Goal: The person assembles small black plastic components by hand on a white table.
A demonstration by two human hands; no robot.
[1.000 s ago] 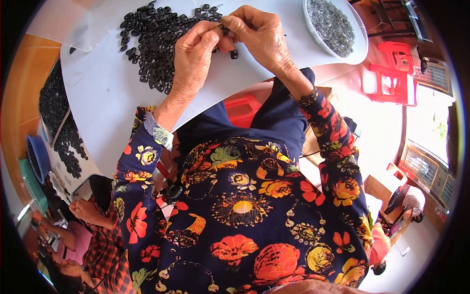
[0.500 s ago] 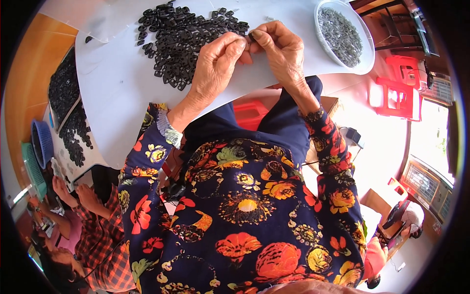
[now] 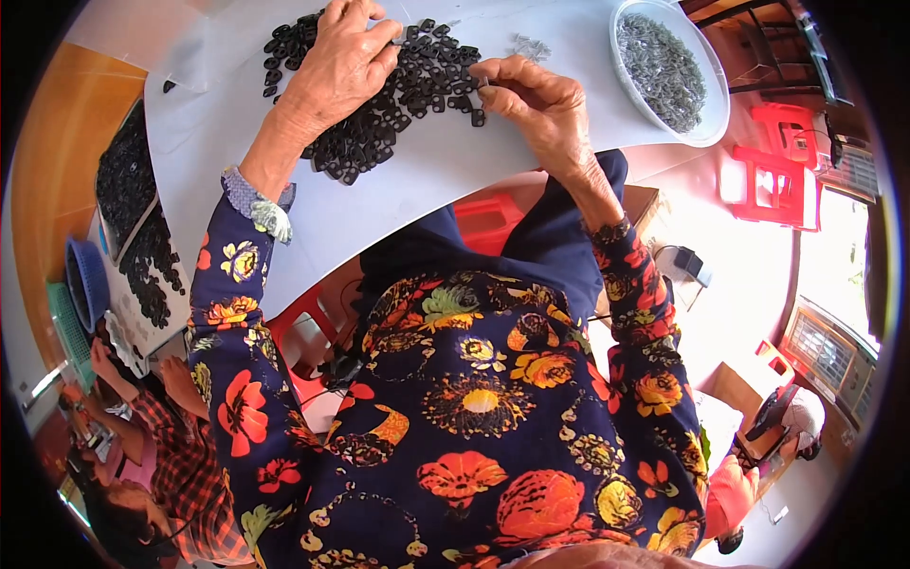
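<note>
The left hand (image 3: 343,64) is covering part of a heap of small black pieces (image 3: 355,147) on the pale tabletop (image 3: 218,199); the right hand (image 3: 545,104) is pinching a tiny grey part (image 3: 482,82) near its edge. A round whitish tub (image 3: 717,112) is holding many small grey pieces (image 3: 659,76).

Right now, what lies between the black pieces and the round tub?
The head view shows a small cluster of clear pieces on the tabletop, with the right hand on its near side.

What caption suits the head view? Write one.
Left hand over a pile of small black parts, right hand at its edge, a bowl of grey pieces nearby.
</note>
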